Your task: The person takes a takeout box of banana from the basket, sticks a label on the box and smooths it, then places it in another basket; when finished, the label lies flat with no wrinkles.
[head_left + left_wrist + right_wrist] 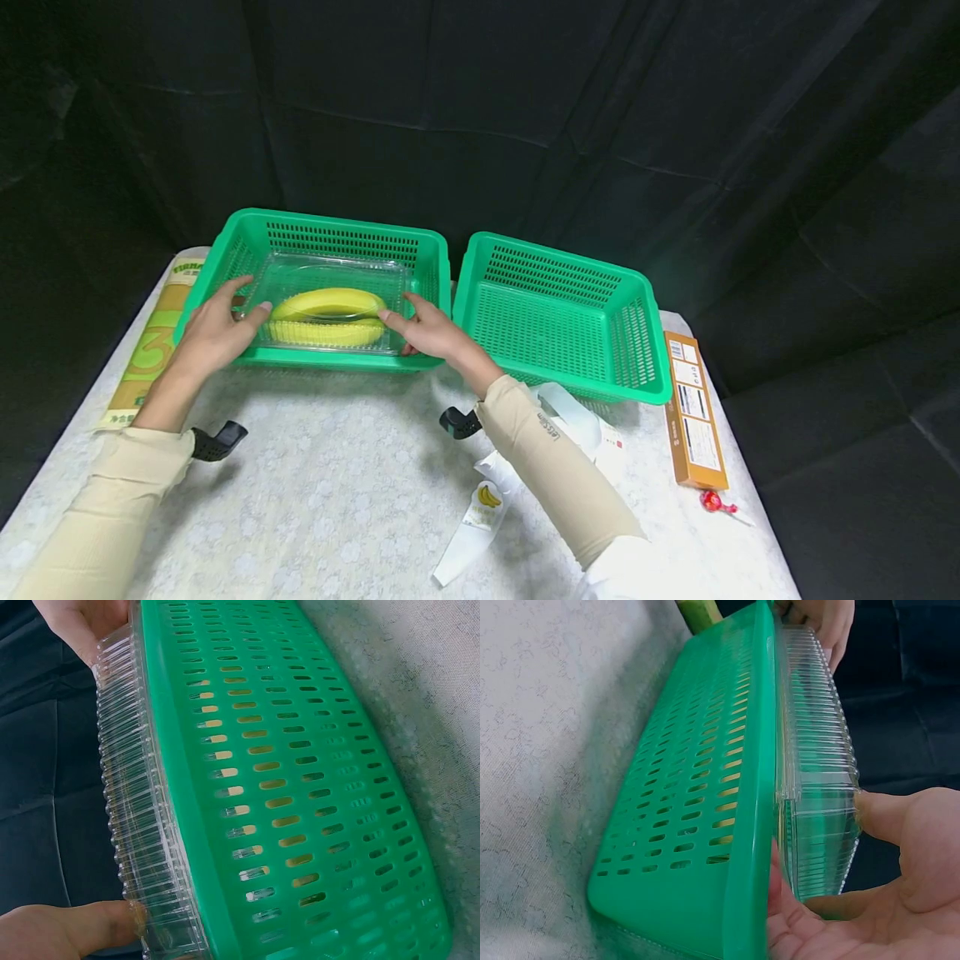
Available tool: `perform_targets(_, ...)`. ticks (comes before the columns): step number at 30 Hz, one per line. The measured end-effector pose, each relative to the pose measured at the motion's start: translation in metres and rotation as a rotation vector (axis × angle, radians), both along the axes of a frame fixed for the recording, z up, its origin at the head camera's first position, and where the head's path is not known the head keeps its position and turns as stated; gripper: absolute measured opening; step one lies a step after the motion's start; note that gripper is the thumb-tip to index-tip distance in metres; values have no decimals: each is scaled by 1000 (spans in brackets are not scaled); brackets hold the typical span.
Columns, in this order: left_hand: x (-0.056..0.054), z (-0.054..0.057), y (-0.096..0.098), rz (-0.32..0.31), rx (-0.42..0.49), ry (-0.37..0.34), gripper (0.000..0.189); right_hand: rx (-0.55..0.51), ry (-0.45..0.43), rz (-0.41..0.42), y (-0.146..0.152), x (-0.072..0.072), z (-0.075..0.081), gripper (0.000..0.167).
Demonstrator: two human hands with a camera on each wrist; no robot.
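Observation:
A lidded clear plastic box [337, 271] with ribbed sides sits in the left green basket [352, 223]. Yellow bananas [328, 302] show through its clear plastic. My left hand [217, 329] grips the box's left side, thumb on top near the front corner. At the opposite end, my right hand [435, 332] holds the right side with its thumb on the upper edge. From the right wrist view, the box's ribbed upper part [817, 727] stands above the basket rim, and some right fingers are partly hidden behind that rim.
A second green basket [645, 333] stands to the right. Beyond it lie an orange carton [696, 417] and a red-wrapped lollipop [712, 501]. White packaging with a banana label [483, 508] lies under the right forearm. A green-brown packet [153, 342] is at far left.

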State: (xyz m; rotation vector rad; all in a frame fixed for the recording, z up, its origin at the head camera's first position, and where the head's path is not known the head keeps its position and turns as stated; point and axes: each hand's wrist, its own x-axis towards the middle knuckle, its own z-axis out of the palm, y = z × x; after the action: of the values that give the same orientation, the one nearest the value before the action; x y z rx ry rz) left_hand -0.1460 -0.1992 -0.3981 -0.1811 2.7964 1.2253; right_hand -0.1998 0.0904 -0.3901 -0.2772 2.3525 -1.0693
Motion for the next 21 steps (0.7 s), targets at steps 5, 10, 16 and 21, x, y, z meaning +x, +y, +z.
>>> perform_targets(5, 2, 2, 0, -5, 1, 0, 67, 1, 5, 1, 0, 1, 2, 79)
perform_targets(10, 4, 4, 1, -2, 6, 4, 67, 3, 8, -3, 1, 2, 5, 80)
perform_targets(16, 7, 6, 1, -11, 10, 24, 66, -12, 11, -10, 1, 5, 7, 79)
perform_targets(21, 10, 7, 1, -11, 14, 23, 65, -3, 11, -2, 2, 9, 8, 80)
